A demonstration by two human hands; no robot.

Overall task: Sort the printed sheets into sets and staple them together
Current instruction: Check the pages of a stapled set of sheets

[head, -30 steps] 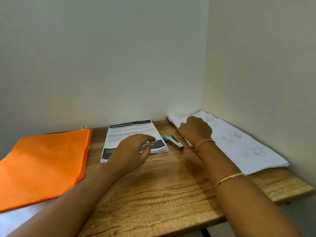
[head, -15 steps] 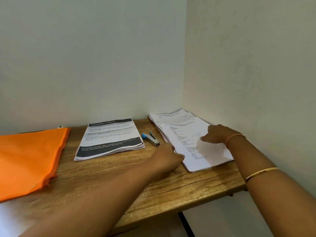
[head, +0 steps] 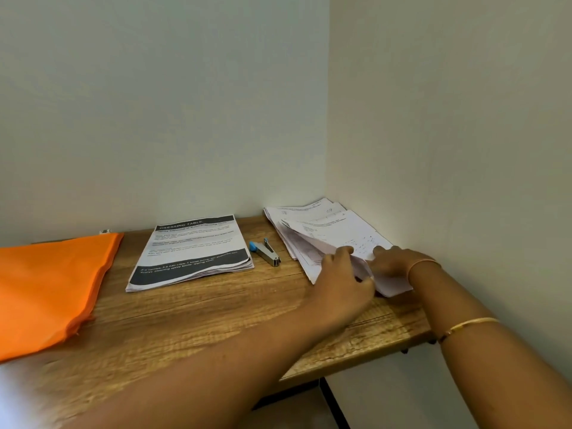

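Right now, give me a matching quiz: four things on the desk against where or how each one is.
Things:
1 stapler
2 orange pouch
3 black-banner stack
4 corner stack

States:
A far left
B between the two paper stacks
C top sheets lifted by the left hand
D lying untouched

Pairs: 1-B, 2-A, 3-D, 4-C

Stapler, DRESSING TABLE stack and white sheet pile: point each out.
stapler (head: 266, 254), head view, metal body.
DRESSING TABLE stack (head: 192, 249), head view, middle of top sheet.
white sheet pile (head: 334, 232), head view, lifted top sheet.
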